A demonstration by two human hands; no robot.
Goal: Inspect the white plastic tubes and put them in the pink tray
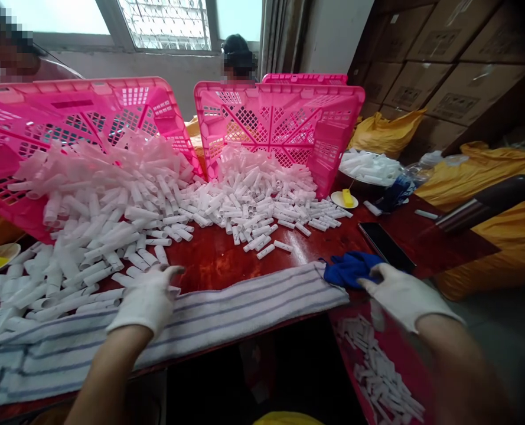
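Note:
My left hand (149, 298), in a white glove, rests on a striped white cloth (227, 313) laid along the near edge of the dark red table (218, 254). Its fingers are curled at the edge of a big heap of small white plastic tubes (111, 200). I cannot make out anything in its grip. My right hand (401, 295), also gloved, lies at the table's right corner with fingers on a blue cloth (348, 268). A second heap of tubes (262, 200) spills from the middle basket.
Two pink plastic baskets (67, 124) (284, 127) lean tipped on the table. A black phone (386, 245) lies right of centre. A bowl of tubes (368, 168), yellow bags (505, 230), stacked cartons (448, 53) and a red tray of tubes (386, 378) stand around. Two people sit behind.

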